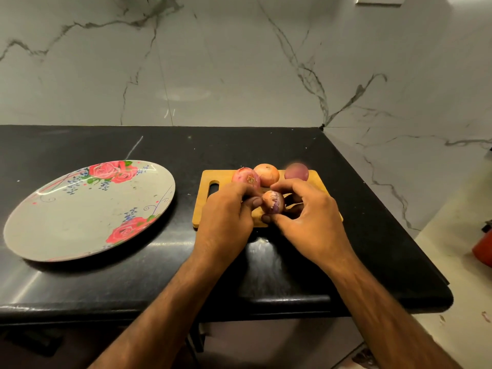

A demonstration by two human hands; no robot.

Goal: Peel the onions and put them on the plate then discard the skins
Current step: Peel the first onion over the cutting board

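Observation:
A small onion (273, 202) with torn papery skin sits between both hands just above the wooden cutting board (205, 209). My right hand (306, 217) curls round it from the right, thumb under it. My left hand (226, 214) pinches at its left side with the fingertips. Three more onions lie along the board's far edge: a pink one (245, 177), an orange-skinned one (267, 173) and a purple one (296, 171), which looks blurred. The flowered plate (87, 209) lies to the left with nothing on it.
Board and plate rest on a black counter (266, 145) that ends at a marble wall behind and on the right. The counter's front edge runs below my forearms. A red object (483, 247) shows at the right border, off the counter.

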